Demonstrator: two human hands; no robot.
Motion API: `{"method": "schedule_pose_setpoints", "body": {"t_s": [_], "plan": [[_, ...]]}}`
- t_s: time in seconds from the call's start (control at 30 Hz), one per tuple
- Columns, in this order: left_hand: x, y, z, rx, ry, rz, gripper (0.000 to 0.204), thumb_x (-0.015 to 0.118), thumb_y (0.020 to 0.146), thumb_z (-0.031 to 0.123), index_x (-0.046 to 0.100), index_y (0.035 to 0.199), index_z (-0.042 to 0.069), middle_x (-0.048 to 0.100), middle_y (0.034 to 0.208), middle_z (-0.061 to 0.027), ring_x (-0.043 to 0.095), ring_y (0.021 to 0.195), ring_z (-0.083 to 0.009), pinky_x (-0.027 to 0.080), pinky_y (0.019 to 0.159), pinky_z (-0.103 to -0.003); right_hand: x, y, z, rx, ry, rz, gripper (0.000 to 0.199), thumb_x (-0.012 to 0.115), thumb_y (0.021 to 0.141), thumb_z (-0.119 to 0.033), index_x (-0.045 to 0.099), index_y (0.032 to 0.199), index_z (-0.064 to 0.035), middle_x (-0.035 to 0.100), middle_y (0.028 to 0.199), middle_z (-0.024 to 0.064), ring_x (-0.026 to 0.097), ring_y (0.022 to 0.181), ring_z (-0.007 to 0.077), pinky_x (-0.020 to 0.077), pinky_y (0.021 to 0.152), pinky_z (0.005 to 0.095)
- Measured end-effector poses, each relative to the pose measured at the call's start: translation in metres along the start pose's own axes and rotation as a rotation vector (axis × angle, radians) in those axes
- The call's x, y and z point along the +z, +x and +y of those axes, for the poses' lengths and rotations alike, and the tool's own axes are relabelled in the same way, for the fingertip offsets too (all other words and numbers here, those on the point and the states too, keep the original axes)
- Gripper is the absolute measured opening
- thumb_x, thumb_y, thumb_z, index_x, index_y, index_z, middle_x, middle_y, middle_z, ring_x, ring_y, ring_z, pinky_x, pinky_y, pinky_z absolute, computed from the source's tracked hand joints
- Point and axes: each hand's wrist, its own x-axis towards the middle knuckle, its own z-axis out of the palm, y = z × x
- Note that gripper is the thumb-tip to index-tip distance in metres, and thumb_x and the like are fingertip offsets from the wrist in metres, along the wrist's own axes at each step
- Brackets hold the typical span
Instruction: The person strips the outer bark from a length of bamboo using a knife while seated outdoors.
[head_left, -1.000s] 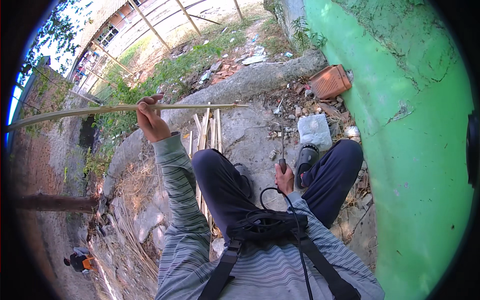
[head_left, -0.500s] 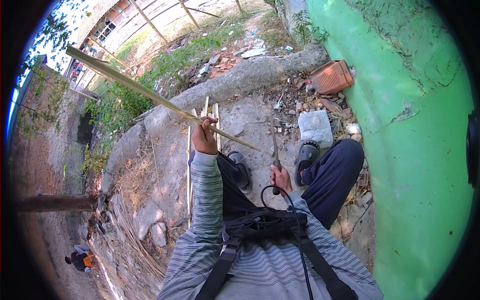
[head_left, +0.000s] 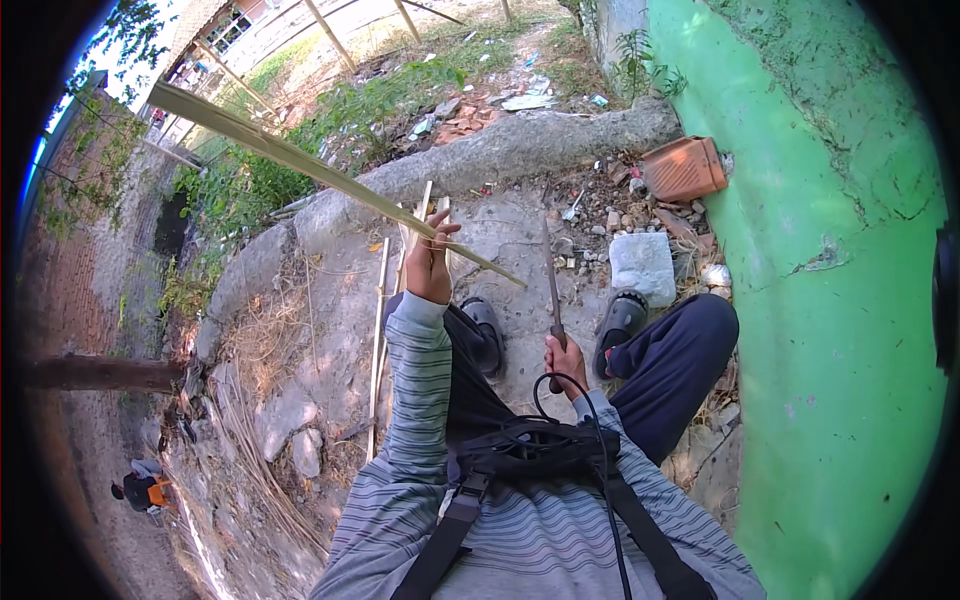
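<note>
My left hand (head_left: 430,268) is closed around a long split bamboo strip (head_left: 290,158), some of its fingers loosely extended. The strip slants from the upper left, where it looks widest, down to a thin tip in front of my feet. In my right hand (head_left: 567,364) is the dark handle of a long narrow knife (head_left: 553,285), its blade pointing away from me. Blade and strip are apart. Several thin bamboo strips (head_left: 380,340) lie on the ground beneath and beside my left forearm.
A pale block (head_left: 642,268) sits ahead of my right shoe (head_left: 622,325). An orange hollow brick (head_left: 686,168) leans at the green wall (head_left: 830,330) on the right. A low stone ridge (head_left: 490,150) crosses ahead. At the lower left, a person (head_left: 142,488) is far off.
The bamboo strip has shifted slightly right and turned a little in my left hand, whose fingers are straighter. My right hand with the knife has barely moved. The view has shifted slightly.
</note>
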Motion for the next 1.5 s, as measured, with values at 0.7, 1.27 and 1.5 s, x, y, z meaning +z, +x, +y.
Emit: {"method": "schedule_pose_setpoints", "body": {"t_s": [0.7, 1.27, 1.5], "plan": [[-0.013, 0.021, 0.027, -0.185, -0.395, 0.245, 0.055, 0.040, 0.101, 0.055, 0.056, 0.086, 0.006, 0.033, 0.053, 0.0051, 0.034, 0.046, -0.0065, 0.035, 0.047, -0.025, 0.004, -0.010, -0.015, -0.074, -0.052, -0.022, 0.036, 0.058, 0.097, -0.038, 0.054, 0.088, -0.0040, 0.050, 0.061, 0.0004, 0.047, 0.045, 0.0087, 0.0399, 0.042, 0.0248], [0.043, 0.013, -0.002, -0.312, -0.778, 0.350, 0.049, 0.040, 0.101, 0.056, 0.046, 0.088, 0.009, 0.028, 0.055, 0.0035, 0.028, 0.047, -0.0095, 0.036, 0.052, -0.030, -0.032, -0.007, -0.009, -0.249, -0.303, 0.124, 0.033, 0.067, 0.090, -0.034, 0.059, 0.094, -0.0023, 0.061, 0.072, 0.0107, 0.061, 0.055, 0.0204, 0.0485, 0.055, 0.0341], [0.063, 0.012, 0.022, -0.296, -0.736, 0.264, 0.053, 0.042, 0.098, 0.061, 0.047, 0.086, 0.010, 0.029, 0.057, 0.0046, 0.028, 0.050, -0.0080, 0.036, 0.054, -0.030, -0.030, -0.007, -0.021, -0.307, -0.475, 0.231, 0.037, 0.066, 0.088, -0.035, 0.061, 0.091, 0.0007, 0.061, 0.071, 0.0192, 0.064, 0.068, 0.0342, 0.0481, 0.065, 0.0420]]}}
